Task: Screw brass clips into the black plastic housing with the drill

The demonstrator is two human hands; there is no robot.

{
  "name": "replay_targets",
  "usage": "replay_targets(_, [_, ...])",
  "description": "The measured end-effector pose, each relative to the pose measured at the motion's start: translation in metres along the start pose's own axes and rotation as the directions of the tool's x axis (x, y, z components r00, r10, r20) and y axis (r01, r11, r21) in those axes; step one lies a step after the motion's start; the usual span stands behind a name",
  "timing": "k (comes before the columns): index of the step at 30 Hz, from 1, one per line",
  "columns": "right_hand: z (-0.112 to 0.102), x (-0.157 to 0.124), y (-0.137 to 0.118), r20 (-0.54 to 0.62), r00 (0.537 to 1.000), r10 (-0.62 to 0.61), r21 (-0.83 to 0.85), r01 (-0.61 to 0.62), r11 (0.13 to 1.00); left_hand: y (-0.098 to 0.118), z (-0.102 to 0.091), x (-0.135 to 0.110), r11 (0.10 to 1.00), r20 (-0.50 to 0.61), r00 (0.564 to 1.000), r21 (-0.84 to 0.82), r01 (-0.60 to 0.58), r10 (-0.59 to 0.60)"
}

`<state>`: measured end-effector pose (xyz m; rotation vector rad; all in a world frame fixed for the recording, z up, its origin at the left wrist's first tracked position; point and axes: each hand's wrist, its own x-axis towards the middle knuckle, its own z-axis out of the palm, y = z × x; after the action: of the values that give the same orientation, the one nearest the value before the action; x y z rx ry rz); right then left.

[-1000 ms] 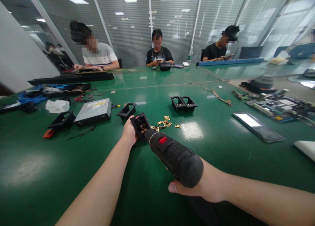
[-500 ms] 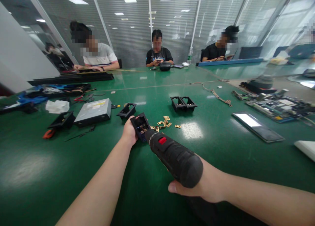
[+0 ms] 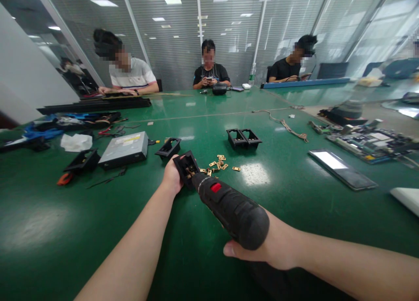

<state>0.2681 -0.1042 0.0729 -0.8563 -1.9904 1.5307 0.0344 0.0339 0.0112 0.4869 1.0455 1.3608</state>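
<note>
Green counter [image 3: 98,231]: left hand [image 3: 171,177] fingers clamped on black housing [image 3: 186,166]; right hand [image 3: 262,248] fingers clamped on electric screwdriver [image 3: 229,207], tip inside housing. Brass contacts [image 3: 220,163] already loose just beyond; three housings [image 3: 244,137] lie empty.

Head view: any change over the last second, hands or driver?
Almost none. The electric screwdriver in the right hand dipped slightly at 0.5 s ago and is back up, its tip in the black housing. The left hand keeps its hold on that housing. Nothing taken up or let go. The brass pieces and the drive on the green table lie as before.
</note>
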Motion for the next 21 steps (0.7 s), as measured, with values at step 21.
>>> replay_targets(21, [-0.0007,-0.0003,0.0033,0.019,1.000,-0.006,0.014,0.005,1.000,0.0005,0.0007,-0.0010,1.000,0.011,1.000,0.006,0.003,-0.003])
